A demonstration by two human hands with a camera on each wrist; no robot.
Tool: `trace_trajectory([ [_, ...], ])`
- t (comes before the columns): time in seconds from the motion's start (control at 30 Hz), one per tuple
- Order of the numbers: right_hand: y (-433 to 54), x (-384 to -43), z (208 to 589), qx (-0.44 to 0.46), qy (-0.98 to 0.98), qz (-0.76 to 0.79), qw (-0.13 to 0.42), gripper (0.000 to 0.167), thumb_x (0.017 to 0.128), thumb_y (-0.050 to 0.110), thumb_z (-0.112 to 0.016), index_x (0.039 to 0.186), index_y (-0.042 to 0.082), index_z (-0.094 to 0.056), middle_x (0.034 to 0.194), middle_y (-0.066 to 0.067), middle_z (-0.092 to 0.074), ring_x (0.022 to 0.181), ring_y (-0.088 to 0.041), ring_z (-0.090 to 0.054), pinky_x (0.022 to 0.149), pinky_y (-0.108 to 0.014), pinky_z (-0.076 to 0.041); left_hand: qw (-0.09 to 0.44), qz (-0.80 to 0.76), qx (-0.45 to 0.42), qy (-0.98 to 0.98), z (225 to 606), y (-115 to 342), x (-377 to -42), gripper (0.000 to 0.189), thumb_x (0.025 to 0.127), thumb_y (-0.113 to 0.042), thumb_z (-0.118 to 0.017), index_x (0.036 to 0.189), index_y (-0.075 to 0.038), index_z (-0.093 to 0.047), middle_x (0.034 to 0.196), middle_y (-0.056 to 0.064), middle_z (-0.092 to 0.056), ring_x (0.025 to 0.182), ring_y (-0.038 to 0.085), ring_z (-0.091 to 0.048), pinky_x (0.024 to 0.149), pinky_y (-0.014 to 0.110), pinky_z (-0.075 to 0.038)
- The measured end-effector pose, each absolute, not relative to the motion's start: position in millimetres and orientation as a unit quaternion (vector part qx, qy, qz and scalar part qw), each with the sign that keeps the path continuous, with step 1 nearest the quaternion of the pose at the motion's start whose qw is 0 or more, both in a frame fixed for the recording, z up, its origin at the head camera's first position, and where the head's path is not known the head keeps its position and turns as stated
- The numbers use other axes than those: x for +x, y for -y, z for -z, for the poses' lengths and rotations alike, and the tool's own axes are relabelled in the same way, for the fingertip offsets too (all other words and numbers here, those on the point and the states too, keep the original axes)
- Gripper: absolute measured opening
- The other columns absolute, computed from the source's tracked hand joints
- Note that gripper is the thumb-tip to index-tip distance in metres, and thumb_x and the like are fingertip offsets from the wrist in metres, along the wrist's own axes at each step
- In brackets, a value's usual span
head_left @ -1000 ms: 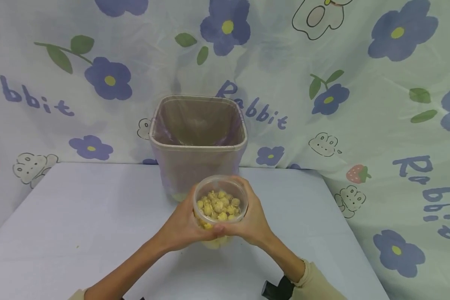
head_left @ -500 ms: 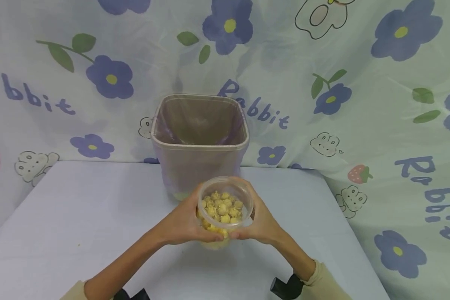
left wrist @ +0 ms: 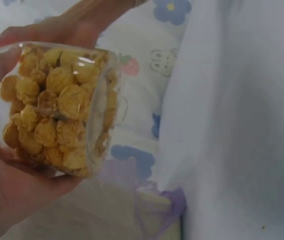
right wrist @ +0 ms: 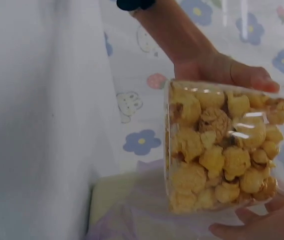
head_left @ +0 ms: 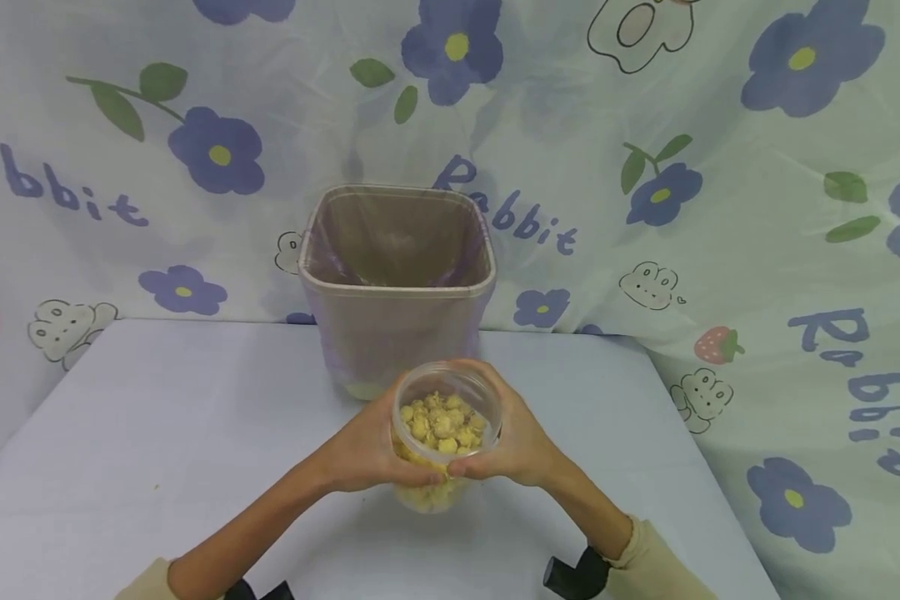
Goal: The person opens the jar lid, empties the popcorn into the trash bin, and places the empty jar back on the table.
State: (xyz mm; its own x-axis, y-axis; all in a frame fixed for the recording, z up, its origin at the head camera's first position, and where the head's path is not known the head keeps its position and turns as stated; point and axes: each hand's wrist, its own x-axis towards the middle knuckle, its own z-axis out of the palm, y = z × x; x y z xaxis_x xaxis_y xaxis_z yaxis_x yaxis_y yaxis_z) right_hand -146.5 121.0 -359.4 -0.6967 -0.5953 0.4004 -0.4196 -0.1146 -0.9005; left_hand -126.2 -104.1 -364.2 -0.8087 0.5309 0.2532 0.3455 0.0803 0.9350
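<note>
Flowered fabric (head_left: 555,100) is hanging behind a white counter (head_left: 217,400), where a lined bin (head_left: 397,325) is standing. Just in front of it, a clear tub (head_left: 457,381) of popcorn (head_left: 442,423) is being held up off the counter. Left hand (head_left: 367,450) and right hand (head_left: 521,442) are both gripping its sides, fingers curling around it. Compared with a second ago, their thumbs are no longer overlapping but lying just apart, and the tub is sitting slightly nearer the person; the two-handed grip seems to be keeping the popcorn safely inside.
</note>
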Motion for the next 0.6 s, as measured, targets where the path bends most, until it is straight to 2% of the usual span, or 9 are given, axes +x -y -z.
trace_trajectory([
  [0.17, -116.2, -142.3, 360.0, -0.349, -0.689, 0.634, 0.036, 0.103, 0.07, 0.054, -0.087, 0.147, 0.006, -0.038, 0.141, -0.01, -0.052, 0.126, -0.032, -0.048, 0.105, -0.05, -0.039, 0.035, -0.609, 0.278, -0.742, 366.5, 100.2, -124.8, 0.099, 0.067, -0.019, -0.092, 0.148, -0.013, -0.035, 0.136, 0.005, -0.051, 0.122, 0.026, -0.05, 0.101, 0.055, -0.039],
  [0.43, -105.2, -134.2, 361.2, -0.27, -0.724, 0.635, -0.016, 0.105, 0.066, 0.051, -0.09, 0.147, 0.01, -0.039, 0.139, -0.008, -0.053, 0.123, -0.032, -0.049, 0.1, -0.056, -0.038, -0.021, -0.608, 0.239, -0.757, 370.8, 92.2, -122.2, 0.093, 0.071, -0.022, -0.09, 0.147, -0.009, -0.038, 0.136, 0.008, -0.053, 0.121, 0.028, -0.052, 0.098, 0.057, -0.04],
  [0.6, -100.5, -131.1, 360.5, -0.244, -0.726, 0.642, -0.024, 0.106, 0.067, 0.052, -0.09, 0.148, 0.009, -0.037, 0.142, -0.01, -0.05, 0.126, -0.038, -0.045, 0.101, -0.057, -0.036, -0.038, -0.596, 0.213, -0.773, 371.2, 89.4, -121.0, 0.096, 0.072, -0.036, -0.09, 0.147, -0.007, -0.037, 0.137, 0.01, -0.052, 0.121, 0.029, -0.052, 0.097, 0.058, -0.042],
])
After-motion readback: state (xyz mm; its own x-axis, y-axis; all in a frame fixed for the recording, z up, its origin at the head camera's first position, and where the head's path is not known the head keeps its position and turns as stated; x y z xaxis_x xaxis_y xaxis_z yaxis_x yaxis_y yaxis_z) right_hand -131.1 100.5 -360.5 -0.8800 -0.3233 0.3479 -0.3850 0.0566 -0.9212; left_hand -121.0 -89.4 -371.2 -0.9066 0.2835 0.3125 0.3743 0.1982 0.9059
